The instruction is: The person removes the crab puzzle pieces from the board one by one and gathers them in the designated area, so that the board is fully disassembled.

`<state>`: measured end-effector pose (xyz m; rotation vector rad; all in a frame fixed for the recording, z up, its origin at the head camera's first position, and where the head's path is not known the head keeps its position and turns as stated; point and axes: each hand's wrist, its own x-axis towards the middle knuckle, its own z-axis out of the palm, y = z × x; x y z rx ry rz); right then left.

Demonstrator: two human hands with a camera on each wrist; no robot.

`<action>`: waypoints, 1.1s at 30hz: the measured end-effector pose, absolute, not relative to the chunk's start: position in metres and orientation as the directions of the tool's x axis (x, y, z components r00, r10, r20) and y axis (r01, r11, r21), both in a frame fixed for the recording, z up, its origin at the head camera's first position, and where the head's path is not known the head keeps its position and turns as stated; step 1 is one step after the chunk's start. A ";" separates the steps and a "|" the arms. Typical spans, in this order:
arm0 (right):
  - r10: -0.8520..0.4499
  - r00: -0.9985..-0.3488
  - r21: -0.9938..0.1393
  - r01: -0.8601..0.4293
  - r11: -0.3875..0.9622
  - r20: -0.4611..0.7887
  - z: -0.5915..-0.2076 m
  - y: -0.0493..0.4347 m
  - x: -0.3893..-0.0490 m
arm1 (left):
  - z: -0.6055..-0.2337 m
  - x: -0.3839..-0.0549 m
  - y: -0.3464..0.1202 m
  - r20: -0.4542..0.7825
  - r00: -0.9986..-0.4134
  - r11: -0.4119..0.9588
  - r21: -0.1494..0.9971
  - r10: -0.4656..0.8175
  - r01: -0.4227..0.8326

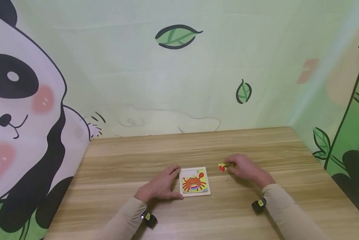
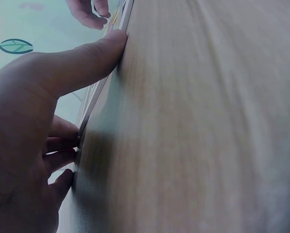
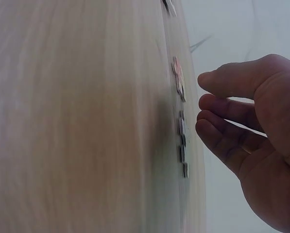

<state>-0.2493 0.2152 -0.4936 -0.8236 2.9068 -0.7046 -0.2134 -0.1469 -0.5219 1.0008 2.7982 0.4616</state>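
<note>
A square crab jigsaw puzzle [image 1: 195, 184] in a pale tray lies flat on the table. Across the tray's left side, my left hand [image 1: 160, 185] holds it, thumb at the near corner and forefinger at the far one. In the left wrist view the thumb of the left hand [image 2: 86, 68] presses the tray's edge. To the right of the puzzle, my right hand [image 1: 243, 167] hovers over loose red-and-yellow jigsaw pieces [image 1: 221, 167]. The right wrist view shows the bent fingers of the right hand [image 3: 251, 111] apart from the thumb, with nothing between them, beside several flat pieces [image 3: 179, 77].
The wood-grain table [image 1: 131, 153] runs back to a green cloth backdrop [image 1: 122, 66] printed with leaves. A printed panda [image 1: 20, 100] covers the left side and printed bamboo [image 1: 350, 123] the right. Small black devices [image 1: 258, 205] are strapped to both wrists.
</note>
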 end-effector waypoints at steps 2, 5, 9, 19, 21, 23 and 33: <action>-0.516 -0.852 -0.431 -0.499 0.752 0.085 -0.493 0.212 -0.249 | -0.522 -0.214 -0.147 -0.023 -0.771 0.732 0.331 0.637 0.595; -0.533 -0.841 -0.409 -0.520 0.750 0.092 -0.494 0.208 -0.249 | -0.523 -0.214 -0.147 -0.025 -0.771 0.733 0.330 0.636 0.594; -0.550 -0.830 -0.398 -0.539 0.743 0.098 -0.496 0.202 -0.250 | -0.523 -0.214 -0.147 -0.029 -0.773 0.736 0.330 0.634 0.591; -0.596 -0.792 -0.389 -0.594 0.704 0.131 -0.498 0.188 -0.251 | -0.524 -0.214 -0.147 -0.020 -0.770 0.730 0.335 0.637 0.596; -0.599 -0.791 -0.386 -0.594 0.706 0.124 -0.498 0.186 -0.251 | -0.524 -0.214 -0.148 -0.018 -0.770 0.730 0.334 0.638 0.597; -0.600 -0.792 -0.387 -0.592 0.707 0.115 -0.497 0.182 -0.250 | -0.524 -0.214 -0.148 -0.017 -0.769 0.728 0.336 0.639 0.597; -0.615 -0.781 -0.389 -0.603 0.696 0.110 -0.496 0.169 -0.249 | -0.523 -0.213 -0.147 -0.027 -0.770 0.731 0.338 0.637 0.593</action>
